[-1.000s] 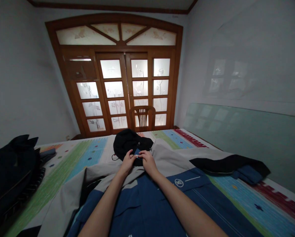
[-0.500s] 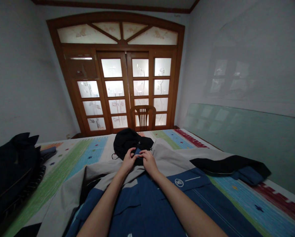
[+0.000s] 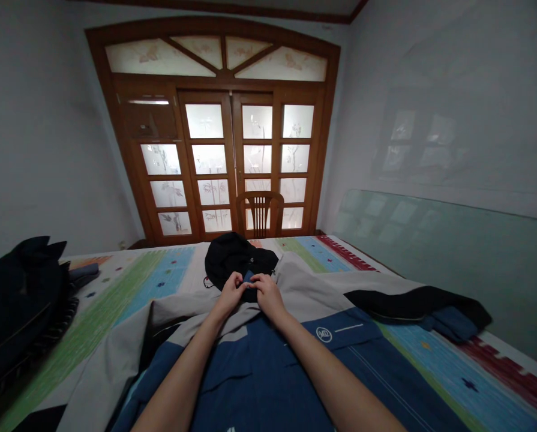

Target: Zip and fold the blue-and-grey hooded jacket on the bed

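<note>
A blue, grey and black jacket (image 3: 268,372) lies spread out with its front up and its sleeves stretched to both sides. Its black hood (image 3: 232,258) rests at the far end. At the collar, just below the hood, my left hand (image 3: 231,294) and my right hand (image 3: 267,294) meet. Both have their fingers closed in a pinch on the jacket's front collar, where a small blue flap shows between them. The exact bit of cloth or fastener under the fingertips is too small to make out.
Under the jacket is a striped, colourful cover (image 3: 133,282). Dark folded clothing (image 3: 20,300) is heaped at the left. Beyond the far edge stands a wooden chair (image 3: 260,201) before wooden glazed doors (image 3: 207,156). A pale green panel (image 3: 452,240) runs along the right wall.
My hands stay at the collar, and their fingertips have shifted only slightly, the left hand's fingers drawing a little closer to the right's. The view has tilted a little.
</note>
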`<state>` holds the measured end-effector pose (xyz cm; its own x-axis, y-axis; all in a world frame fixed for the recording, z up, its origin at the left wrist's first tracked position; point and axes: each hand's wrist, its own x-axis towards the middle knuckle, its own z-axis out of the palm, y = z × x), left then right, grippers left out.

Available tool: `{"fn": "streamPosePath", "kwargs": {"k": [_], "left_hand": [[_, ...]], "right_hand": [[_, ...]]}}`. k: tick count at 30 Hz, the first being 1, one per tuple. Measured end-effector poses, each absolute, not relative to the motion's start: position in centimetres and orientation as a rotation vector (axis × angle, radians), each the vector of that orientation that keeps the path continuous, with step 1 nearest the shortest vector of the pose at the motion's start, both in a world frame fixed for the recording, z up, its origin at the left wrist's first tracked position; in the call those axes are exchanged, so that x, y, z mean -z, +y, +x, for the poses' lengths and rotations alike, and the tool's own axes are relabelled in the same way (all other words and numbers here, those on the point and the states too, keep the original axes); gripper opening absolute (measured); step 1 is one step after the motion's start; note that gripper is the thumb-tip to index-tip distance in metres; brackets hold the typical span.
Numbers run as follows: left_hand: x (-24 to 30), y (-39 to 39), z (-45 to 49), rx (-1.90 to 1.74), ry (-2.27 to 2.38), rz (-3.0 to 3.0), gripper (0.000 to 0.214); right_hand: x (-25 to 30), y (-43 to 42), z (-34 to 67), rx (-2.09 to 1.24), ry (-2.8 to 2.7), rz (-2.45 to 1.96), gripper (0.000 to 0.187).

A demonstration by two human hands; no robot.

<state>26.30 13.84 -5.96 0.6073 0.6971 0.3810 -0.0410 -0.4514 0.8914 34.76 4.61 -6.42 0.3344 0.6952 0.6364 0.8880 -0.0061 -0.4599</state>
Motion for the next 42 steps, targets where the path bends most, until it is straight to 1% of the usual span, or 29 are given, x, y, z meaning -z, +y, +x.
{"fn": "streamPosePath", "kwargs": {"k": [7,16,20,24,31,36,42], "left_hand": [[6.5,13.8,26.5,-0.910,0.532,1.814,0.012],[6.1,13.3,26.6,-0.964,0.651,1.856,0.006],[5.9,13.1,26.3,-1.031,0.715,1.975,0.010],[5.9,13.4,25.8,-1.090,0.800,2.124,0.012],[5.2,13.6,24.6,-1.141,1.047,2.356,0.020],[4.8,13.9,23.7,-1.040,1.219,2.481,0.024],[5.4,14.6,22.7,-0.764,1.295,2.694,0.024]], "right_hand": [[6.1,4.4,33.8,0.339,-1.485,-1.843,0.028],[6.1,4.0,33.9,0.350,-1.488,-1.865,0.034],[6.0,3.8,34.0,0.337,-1.533,-1.873,0.032],[5.7,3.7,33.7,0.290,-1.676,-1.915,0.037],[5.3,5.2,33.2,0.178,-1.816,-2.129,0.038],[4.6,8.0,33.2,0.073,-1.799,-2.288,0.040],[4.7,11.3,32.6,-0.071,-1.650,-2.389,0.049]]}}
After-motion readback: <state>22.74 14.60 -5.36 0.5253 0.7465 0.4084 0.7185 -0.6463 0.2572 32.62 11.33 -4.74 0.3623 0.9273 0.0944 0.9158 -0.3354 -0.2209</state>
